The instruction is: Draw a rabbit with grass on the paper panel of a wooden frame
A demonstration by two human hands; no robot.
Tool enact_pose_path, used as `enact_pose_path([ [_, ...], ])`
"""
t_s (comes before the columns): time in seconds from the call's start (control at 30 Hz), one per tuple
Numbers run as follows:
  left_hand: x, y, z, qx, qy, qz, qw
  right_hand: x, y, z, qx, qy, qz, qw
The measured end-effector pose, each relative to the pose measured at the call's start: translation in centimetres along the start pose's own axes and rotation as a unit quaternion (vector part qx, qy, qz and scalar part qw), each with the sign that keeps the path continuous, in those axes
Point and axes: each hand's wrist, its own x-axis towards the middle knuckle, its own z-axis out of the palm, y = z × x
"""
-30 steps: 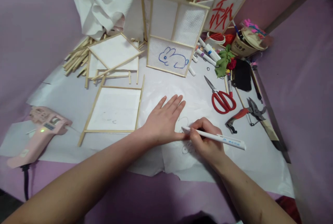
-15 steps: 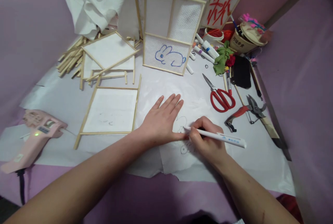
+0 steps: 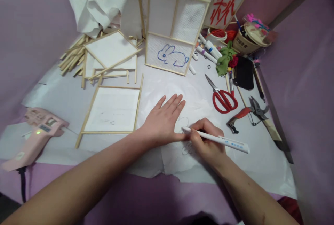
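My left hand (image 3: 164, 119) lies flat on the white paper (image 3: 173, 162), fingers stretched out and thumb pointing right. In my right hand (image 3: 207, 141) is a white pen (image 3: 224, 140), pinched near its tip, which is at the paper just above my left thumb. Thin dark lines of a drawing (image 3: 184, 121) show between the hands, and a small round sketch (image 3: 186, 149) lies below the thumb. My right hand partly hides the drawn lines. To the left of my left hand lies a wooden stick frame (image 3: 138, 110) with white paper and faint marks on it.
Red-handled scissors (image 3: 223, 100) and pruning shears (image 3: 245, 113) lie at the right. A pink glue gun (image 3: 36, 138) rests at the left. Wooden sticks (image 3: 73, 56) are piled behind it. A panel with a blue rabbit (image 3: 172, 56) stands at the back, beside several markers (image 3: 207, 53).
The pen tip has shifted slightly left on the paper, and the pen's back end has dipped a little. My left hand stays flat in place. The whole view has shifted slightly.
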Motion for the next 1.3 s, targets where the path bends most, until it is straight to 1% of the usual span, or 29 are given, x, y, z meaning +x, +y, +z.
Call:
enact_pose_path([
  [0.07, -0.02, 0.04, -0.01, -0.001, 0.002, -0.001, 1.000, 0.01, 0.14, 0.16, 0.000, -0.008, -0.004, 1.000],
  [0.23, 0.03, 0.05, -0.06, -0.002, 0.002, -0.001, 1.000, -0.05, 0.41, 0.29, -0.006, -0.007, -0.004, 1.000],
  [0.37, -0.07, 0.06, -0.05, -0.002, 0.004, 0.000, 1.000, -0.16, 0.44, 0.37, 0.004, -0.009, 0.009, 1.000],
  [0.53, -0.32, 0.10, 0.03, 0.002, 0.018, 0.003, 1.000, -0.25, 0.19, 0.71, 0.005, -0.003, 0.027, 1.000],
  [0.7, -0.44, 0.04, 0.13, 0.012, 0.031, 0.006, 0.999, -0.26, 0.07, 0.94, 0.010, 0.002, 0.030, 0.999],
  [0.97, -0.28, 0.22, -0.04, 0.005, 0.022, 0.001, 1.000, 0.02, 0.24, 0.65, 0.004, -0.002, 0.009, 1.000],
  [1.1, -0.27, 0.30, -0.20, 0.003, 0.010, -0.004, 1.000, 0.03, 0.30, 0.65, 0.004, -0.004, 0.007, 1.000],
  [1.3, -0.31, 0.25, -0.08, 0.006, 0.012, -0.005, 1.000, -0.01, 0.44, 0.74, 0.003, -0.004, 0.006, 1.000],
])
